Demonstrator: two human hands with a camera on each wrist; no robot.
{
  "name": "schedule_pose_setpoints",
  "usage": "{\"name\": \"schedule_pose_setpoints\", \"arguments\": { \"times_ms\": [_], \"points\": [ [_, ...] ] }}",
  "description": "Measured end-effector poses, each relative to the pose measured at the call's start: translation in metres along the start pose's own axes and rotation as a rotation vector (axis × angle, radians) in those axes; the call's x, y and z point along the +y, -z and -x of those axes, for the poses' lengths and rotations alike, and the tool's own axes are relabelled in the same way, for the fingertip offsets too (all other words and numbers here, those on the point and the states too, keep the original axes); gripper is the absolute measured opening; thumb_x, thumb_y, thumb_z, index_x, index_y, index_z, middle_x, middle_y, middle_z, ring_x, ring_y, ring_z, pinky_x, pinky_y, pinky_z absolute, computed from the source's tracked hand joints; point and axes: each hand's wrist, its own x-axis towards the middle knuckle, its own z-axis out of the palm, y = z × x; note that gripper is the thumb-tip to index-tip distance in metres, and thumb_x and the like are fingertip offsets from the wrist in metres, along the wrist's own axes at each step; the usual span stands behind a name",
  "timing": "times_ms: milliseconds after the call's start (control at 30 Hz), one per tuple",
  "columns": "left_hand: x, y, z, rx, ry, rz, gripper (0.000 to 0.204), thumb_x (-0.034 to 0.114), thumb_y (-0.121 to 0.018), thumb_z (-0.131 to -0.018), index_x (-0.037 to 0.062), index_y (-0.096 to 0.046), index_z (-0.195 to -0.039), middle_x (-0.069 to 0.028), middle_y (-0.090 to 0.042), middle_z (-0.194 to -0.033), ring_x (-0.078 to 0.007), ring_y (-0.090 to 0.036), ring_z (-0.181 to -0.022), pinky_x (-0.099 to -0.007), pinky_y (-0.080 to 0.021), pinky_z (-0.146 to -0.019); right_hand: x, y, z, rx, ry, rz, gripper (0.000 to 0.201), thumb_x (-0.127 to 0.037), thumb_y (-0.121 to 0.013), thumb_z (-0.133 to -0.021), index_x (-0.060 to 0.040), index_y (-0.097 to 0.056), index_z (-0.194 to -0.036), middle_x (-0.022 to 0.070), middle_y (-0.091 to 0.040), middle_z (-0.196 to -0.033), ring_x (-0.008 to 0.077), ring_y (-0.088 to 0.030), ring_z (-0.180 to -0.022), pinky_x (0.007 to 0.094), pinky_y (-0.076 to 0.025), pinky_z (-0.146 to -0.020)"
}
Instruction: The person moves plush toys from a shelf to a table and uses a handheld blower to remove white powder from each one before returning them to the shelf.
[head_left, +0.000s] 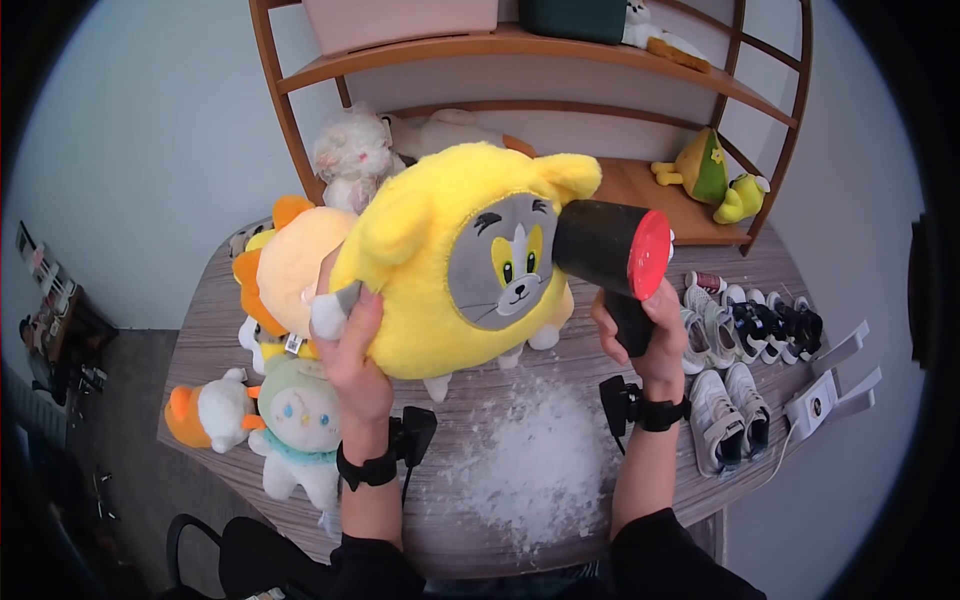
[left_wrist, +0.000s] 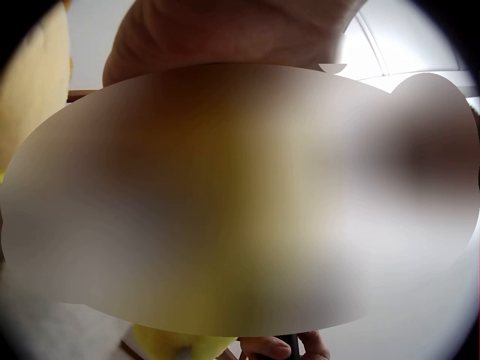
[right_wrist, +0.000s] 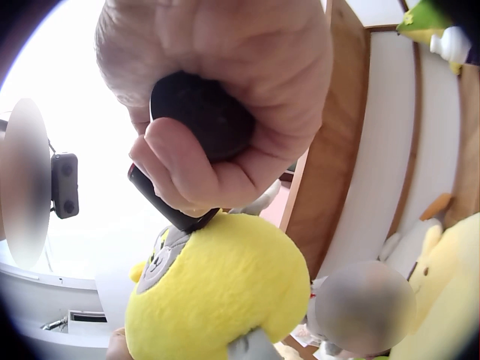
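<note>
A round yellow plush toy (head_left: 420,230) with a grey cat face is held up above the table. My left hand (head_left: 358,370) grips its lower left side, thumb in front near a grey-and-white paw, the other fingers hidden behind. My right hand (head_left: 650,330) is wrapped round the handle of a black hair dryer (head_left: 600,240) with a red rear end. The dryer's front end is right at the toy's face, on its right side. In the right wrist view, curled fingers circle the black handle (right_wrist: 202,116) above the yellow plush (right_wrist: 225,292). A blur covers most of the left wrist view.
White flakes (head_left: 535,460) lie heaped on the wooden table (head_left: 440,540). Several plush toys, including a green-hooded one (head_left: 300,410), crowd the left side. Pairs of shoes (head_left: 718,420) and a white rack (head_left: 825,400) stand at right. Behind rises a wooden shelf (head_left: 540,45).
</note>
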Motion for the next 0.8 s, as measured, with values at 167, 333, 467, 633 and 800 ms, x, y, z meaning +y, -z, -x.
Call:
{"name": "schedule_pose_setpoints", "arguments": {
  "times_ms": [167, 333, 467, 633, 800],
  "points": [
    [0.008, -0.009, -0.001, -0.019, -0.004, 0.034, 0.045, 0.016, -0.053, -0.094, -0.0051, -0.05, -0.133, -0.0114, -0.056, -0.128, -0.0208, -0.051, -0.12, -0.0324, -0.034, -0.107, -0.003, 0.001, -0.002, 0.011, -0.017, 0.002, 0.054, -0.039, -0.055, -0.088, 0.0061, -0.049, -0.117, 0.0167, -0.052, -0.069, 0.0134, -0.042, -0.04, 0.0234, -0.035, -0.034],
    [0.014, -0.02, -0.004, -0.094, -0.163, -0.255, 0.044, 0.007, -0.057, -0.092, -0.0031, -0.05, -0.134, -0.011, -0.057, -0.128, -0.0211, -0.051, -0.119, -0.0337, -0.036, -0.106, 0.001, 0.0, -0.005, -0.012, 0.059, -0.092, 0.057, -0.038, -0.054, -0.088, 0.007, -0.047, -0.123, 0.0158, -0.052, -0.069, 0.0131, -0.042, -0.039, 0.0231, -0.035, -0.034],
    [0.013, -0.025, -0.001, -0.156, -0.232, -0.388, 0.044, 0.002, -0.061, -0.089, -0.0003, -0.053, -0.132, -0.0135, -0.059, -0.126, -0.0242, -0.055, -0.118, -0.0362, -0.04, -0.104, 0.0, -0.003, -0.006, 0.004, 0.05, -0.044, 0.059, -0.038, -0.051, -0.09, 0.0076, -0.045, -0.127, 0.014, -0.052, -0.07, 0.0127, -0.042, -0.039, 0.0227, -0.035, -0.034],
    [0.001, -0.022, -0.003, -0.252, -0.408, -0.582, 0.046, -0.001, -0.064, -0.083, 0.0028, -0.057, -0.128, -0.0182, -0.06, -0.128, -0.0319, -0.058, -0.117, -0.0392, -0.043, -0.102, 0.003, -0.006, -0.008, 0.023, 0.05, -0.066, 0.06, -0.044, -0.048, -0.095, 0.0092, -0.047, -0.122, 0.0107, -0.051, -0.068, 0.013, -0.042, -0.035, 0.0232, -0.036, -0.031],
    [-0.003, -0.023, -0.003, -0.264, -0.496, -0.582, 0.049, -0.002, -0.063, -0.079, 0.0037, -0.058, -0.127, -0.019, -0.059, -0.129, -0.0354, -0.057, -0.118, -0.0401, -0.043, -0.102, 0.001, -0.003, -0.003, -0.092, 0.052, -0.107, 0.064, -0.043, -0.052, -0.091, 0.0094, -0.045, -0.127, 0.013, -0.051, -0.067, 0.0134, -0.042, -0.035, 0.0235, -0.036, -0.032]
  ]
}}
